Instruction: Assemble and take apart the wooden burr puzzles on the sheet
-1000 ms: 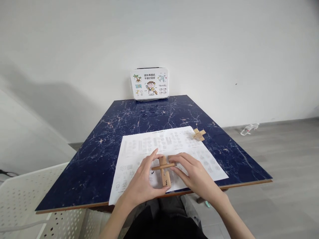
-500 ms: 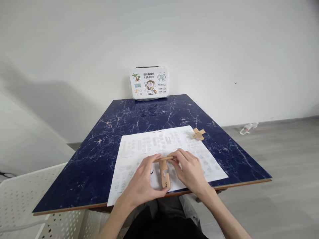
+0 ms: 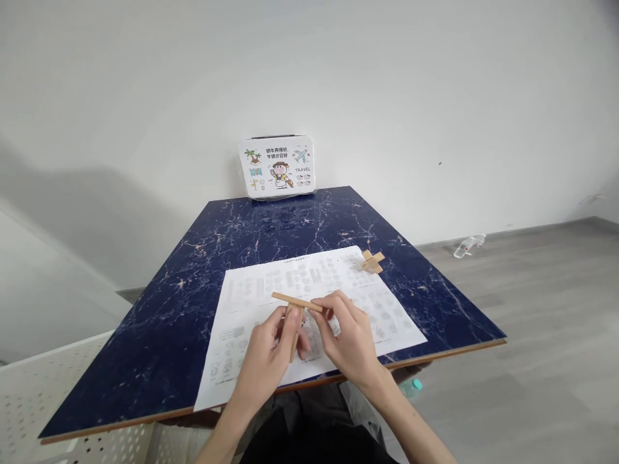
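My left hand (image 3: 268, 351) is closed around a notched wooden puzzle piece (image 3: 294, 348), and its fingers hide most of that piece. A second wooden piece (image 3: 290, 299), seen as a thin bar, lies across the top of the first. Its right end is pinched between the thumb and fingers of my right hand (image 3: 345, 335). Both hands are above a printed sheet of paper (image 3: 242, 316). Farther off, a cross-shaped assembly of wooden pieces (image 3: 372, 261) sits at the sheet's upper right corner.
The dark blue marbled table (image 3: 159, 335) has a wooden front edge. A white case with cartoon prints (image 3: 278, 167) stands at the back against the wall. A white perforated rack (image 3: 29, 393) is at the left. A clear plastic bottle (image 3: 468, 246) lies on the floor at the right.
My left hand has shifted from the notched piece's near end to wrap around it. The bar now slants, its left end free of my left fingers. The camera view has shifted slightly.
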A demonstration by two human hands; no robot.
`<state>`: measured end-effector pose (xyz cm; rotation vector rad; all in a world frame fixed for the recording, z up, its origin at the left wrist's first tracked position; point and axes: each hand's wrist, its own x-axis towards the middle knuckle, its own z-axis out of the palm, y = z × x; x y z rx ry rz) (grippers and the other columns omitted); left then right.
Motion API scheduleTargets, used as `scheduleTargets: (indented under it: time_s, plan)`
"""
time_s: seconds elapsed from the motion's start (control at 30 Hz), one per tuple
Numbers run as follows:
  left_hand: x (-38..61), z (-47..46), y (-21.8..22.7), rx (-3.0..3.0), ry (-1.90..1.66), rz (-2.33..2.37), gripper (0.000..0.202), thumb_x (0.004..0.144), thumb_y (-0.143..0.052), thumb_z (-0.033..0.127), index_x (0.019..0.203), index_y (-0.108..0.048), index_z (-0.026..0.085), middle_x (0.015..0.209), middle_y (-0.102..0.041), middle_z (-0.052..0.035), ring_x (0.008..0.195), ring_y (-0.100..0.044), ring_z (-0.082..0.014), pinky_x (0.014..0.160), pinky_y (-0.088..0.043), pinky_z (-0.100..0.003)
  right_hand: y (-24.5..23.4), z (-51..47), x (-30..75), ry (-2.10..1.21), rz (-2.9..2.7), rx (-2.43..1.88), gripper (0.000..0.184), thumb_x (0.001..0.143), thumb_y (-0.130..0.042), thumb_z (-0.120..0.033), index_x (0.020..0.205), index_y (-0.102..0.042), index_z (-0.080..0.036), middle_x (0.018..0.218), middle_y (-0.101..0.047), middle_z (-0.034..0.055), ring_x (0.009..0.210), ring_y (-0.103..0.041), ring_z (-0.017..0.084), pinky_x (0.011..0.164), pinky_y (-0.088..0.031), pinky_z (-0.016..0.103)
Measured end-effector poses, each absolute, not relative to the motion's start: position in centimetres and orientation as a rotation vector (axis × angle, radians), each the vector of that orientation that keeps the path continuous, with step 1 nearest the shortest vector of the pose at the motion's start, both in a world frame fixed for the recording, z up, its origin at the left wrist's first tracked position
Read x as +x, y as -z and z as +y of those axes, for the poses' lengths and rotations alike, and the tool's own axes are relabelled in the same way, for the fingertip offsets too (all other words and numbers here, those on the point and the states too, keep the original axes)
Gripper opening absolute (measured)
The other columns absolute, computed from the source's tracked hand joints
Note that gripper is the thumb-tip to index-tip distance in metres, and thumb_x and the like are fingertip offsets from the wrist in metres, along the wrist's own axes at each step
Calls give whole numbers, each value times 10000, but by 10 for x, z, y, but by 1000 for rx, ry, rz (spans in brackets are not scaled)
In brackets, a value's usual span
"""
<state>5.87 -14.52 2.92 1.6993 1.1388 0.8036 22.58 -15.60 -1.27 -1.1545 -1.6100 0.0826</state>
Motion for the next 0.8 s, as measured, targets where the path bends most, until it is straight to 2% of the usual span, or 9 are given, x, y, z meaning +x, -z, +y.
scheduleTargets:
  time_s: [0.07,0.23,0.37,0.47,0.53,0.6,0.67,0.73,0.8]
  plan:
    - [66,-147,-34,1573,-810,1076,427,1065,-435,591,877,-539,223,620,-637,25,511,-601,-158,590,-484,-296,13,-154,226,-74,-1591,-1152,119,1044,-540,-185,1092,-642,-225,865,-682,32,713,-668,170,666,-533,287]
    - [78,-161,-32,1521,-681,1039,424,1052,-473,595,858,-519,220,600,-631,30,482,-570,-138,572,-468,-283,4,-141,248,-16,-1250,-1240,103,1035,-571,-270,1007,-655,-217,843,-703,42,734,-687,193,686,-553,314]
    - [75,-162,-27,1707,-660,1120,417,1067,-458,554,804,-480,231,613,-625,20,578,-604,-163,616,-461,-295,3,-134,275,-298,-1282,-1286,159,1014,-598,-354,1025,-678,-216,933,-766,59,814,-723,216,759,-581,339]
    - [72,-151,-26,1936,-631,1191,421,1099,-383,504,782,-454,237,601,-545,44,556,-533,-153,614,-412,-308,16,-137,289,-434,-1305,-1349,218,1010,-581,-384,1063,-706,-214,988,-787,74,889,-734,239,808,-572,354]
    - [72,-143,-25,2077,-577,1182,408,1112,-350,469,799,-475,238,627,-534,44,553,-506,-157,599,-388,-317,28,-140,296,-453,-1304,-1431,262,1013,-560,-403,1074,-723,-207,998,-794,85,872,-728,247,819,-558,373]
    - [77,-136,-24,2233,-540,1104,382,1119,-351,428,846,-537,237,730,-604,14,656,-570,-181,646,-425,-331,38,-141,301,-424,-1316,-1500,294,1017,-543,-413,1086,-732,-199,1005,-793,95,845,-715,253,804,-547,385]
    - [86,-129,-20,2426,-517,976,356,1124,-360,380,900,-595,234,878,-662,-28,844,-626,-222,767,-483,-367,46,-140,305,-373,-1360,-1535,303,1024,-528,-399,1120,-729,-193,1027,-781,105,862,-703,263,807,-543,400]
    - [97,-122,-16,2636,-488,848,347,1124,-364,345,936,-629,223,973,-663,-67,969,-618,-261,860,-506,-420,51,-137,307,-327,-1439,-1541,293,1034,-512,-360,1145,-725,-194,1041,-759,111,920,-691,277,847,-543,422]
    - [107,-114,-11,2810,-455,755,342,1118,-380,341,957,-651,208,1022,-642,-97,1019,-601,-290,888,-518,-461,55,-133,307,-287,-1520,-1536,286,1043,-493,-315,1150,-731,-199,1049,-734,118,985,-674,291,902,-537,449]
